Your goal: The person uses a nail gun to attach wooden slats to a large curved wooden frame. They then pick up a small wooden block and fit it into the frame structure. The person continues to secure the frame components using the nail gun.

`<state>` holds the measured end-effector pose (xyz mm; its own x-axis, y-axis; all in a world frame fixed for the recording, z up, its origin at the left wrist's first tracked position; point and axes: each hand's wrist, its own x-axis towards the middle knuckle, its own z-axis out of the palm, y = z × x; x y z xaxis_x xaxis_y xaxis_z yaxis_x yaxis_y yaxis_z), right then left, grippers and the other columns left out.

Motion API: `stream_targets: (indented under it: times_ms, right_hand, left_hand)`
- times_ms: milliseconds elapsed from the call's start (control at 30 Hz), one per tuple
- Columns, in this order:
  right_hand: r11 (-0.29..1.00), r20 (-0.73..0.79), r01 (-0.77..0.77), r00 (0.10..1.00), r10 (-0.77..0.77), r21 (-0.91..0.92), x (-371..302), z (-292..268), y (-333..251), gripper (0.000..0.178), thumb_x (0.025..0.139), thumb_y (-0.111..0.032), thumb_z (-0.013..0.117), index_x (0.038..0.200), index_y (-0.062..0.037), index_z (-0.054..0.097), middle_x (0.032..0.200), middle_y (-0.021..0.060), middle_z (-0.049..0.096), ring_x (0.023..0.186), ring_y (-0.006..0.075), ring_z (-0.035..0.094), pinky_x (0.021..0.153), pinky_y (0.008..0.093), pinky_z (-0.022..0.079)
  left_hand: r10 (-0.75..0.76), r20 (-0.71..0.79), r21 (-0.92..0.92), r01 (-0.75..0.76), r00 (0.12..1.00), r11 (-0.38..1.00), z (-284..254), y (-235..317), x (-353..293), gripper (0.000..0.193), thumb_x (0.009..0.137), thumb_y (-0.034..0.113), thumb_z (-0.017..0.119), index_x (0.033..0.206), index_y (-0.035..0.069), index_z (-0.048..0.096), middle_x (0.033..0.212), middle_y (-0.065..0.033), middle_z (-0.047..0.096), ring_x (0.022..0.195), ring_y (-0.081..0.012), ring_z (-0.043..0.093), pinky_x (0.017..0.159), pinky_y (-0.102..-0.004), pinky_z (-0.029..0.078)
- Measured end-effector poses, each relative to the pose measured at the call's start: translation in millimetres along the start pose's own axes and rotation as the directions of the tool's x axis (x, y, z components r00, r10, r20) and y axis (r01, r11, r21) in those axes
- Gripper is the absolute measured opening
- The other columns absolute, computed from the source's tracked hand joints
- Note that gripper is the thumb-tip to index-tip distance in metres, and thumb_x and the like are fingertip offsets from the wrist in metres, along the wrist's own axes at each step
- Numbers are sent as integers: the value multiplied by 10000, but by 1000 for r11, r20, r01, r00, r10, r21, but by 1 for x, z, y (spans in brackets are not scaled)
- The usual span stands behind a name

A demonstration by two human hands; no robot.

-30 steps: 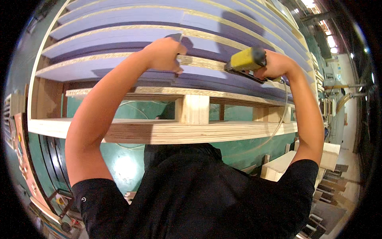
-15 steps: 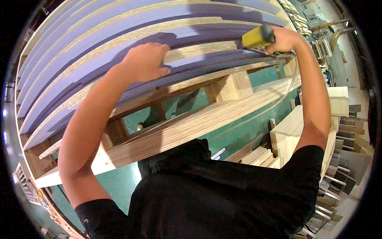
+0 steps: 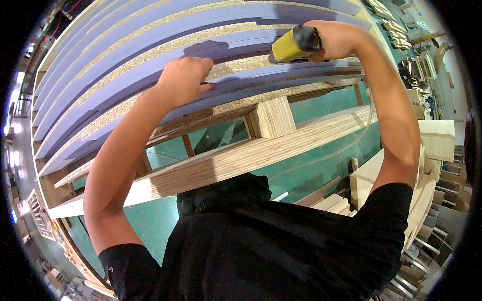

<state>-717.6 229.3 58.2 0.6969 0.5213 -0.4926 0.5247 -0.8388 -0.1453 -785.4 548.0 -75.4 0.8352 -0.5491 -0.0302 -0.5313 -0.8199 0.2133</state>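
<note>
The two hands are well apart. The right hand (image 3: 337,41) is wrapped around a yellow-and-black handheld tool (image 3: 291,45), whose body slants down to the left, its lower end at or just above a speckled chipboard edge (image 3: 243,64); whether it touches there cannot be told. The left hand (image 3: 185,78) is at the same edge, farther left, with thumb and fingers bent and a little spread around it; how firmly they grip, if at all, cannot be told. A pale, thin hose (image 3: 370,111) hangs in a curve beside the right forearm (image 3: 389,110). Beneath and beyond the hands, lavender boards (image 3: 241,38) with chipboard edges run side by side, some edges stepped, inside a pale wooden frame. On the near side, a thick layered-wood beam (image 3: 261,150) crosses in front of the person's body, with a squared wooden block (image 3: 277,118) standing between it and the boards. Green floor (image 3: 316,173) shows through the gaps and below the beam. The person wears a black short-sleeved shirt (image 3: 281,241). To the right of the body lie stacked pale timber lengths (image 3: 331,205), and farther right stands a pale wooden block-shaped piece (image 3: 437,138).
</note>
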Motion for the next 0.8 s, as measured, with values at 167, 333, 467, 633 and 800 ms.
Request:
stream_targets:
  times_ms: [167, 333, 467, 633, 800]
  right_hand:
    - [999, -12, 30, 999, -30, 17, 5, -2, -3, 562, 665, -90, 852, 1165, -74, 597, 1084, 121, 698, 1024, 303, 653, 897, 388, 504]
    - [996, 31, 82, 996, -83, 47, 10, -5, -6, 536, 676, -80, 841, 1152, -74, 597, 1025, 102, 715, 965, 281, 668, 860, 383, 514]
    - [998, 50, 51, 997, -54, 44, 9, -9, -17, 492, 682, -59, 811, 1132, -69, 613, 992, 96, 724, 933, 262, 672, 841, 367, 520]
    - [994, 49, -43, 998, 38, 101, 15, -27, -5, 412, 663, -34, 759, 1059, -33, 644, 865, 93, 710, 763, 219, 678, 700, 354, 541]
    - [991, -118, -131, 984, 134, 36, 48, -53, -52, 360, 670, -44, 736, 1010, -21, 624, 749, 92, 675, 604, 181, 644, 561, 350, 520]
  left_hand:
    - [35, -28, 33, -34, 999, 999, 0, 1, -1, 321, 847, 291, 741, 958, 38, 576, 906, -143, 673, 894, -383, 660, 713, -505, 518]
    - [23, -30, 14, -23, 999, 1000, 0, 4, -1, 341, 834, 302, 745, 998, 54, 578, 931, -155, 662, 910, -397, 645, 729, -511, 513]
    - [-1, 4, 30, 1, 1000, 1000, 0, 1, -1, 349, 827, 301, 745, 1020, 66, 574, 949, -157, 657, 936, -398, 641, 745, -513, 515]
    - [-28, 54, -28, 30, 998, 999, 1, 1, 2, 358, 819, 292, 745, 1043, 72, 575, 975, -155, 673, 959, -385, 649, 761, -513, 520]
    - [-2, 31, -51, 3, 1000, 999, 1, -3, -4, 407, 862, 336, 710, 1145, 65, 600, 1008, -172, 693, 963, -403, 663, 792, -508, 544]
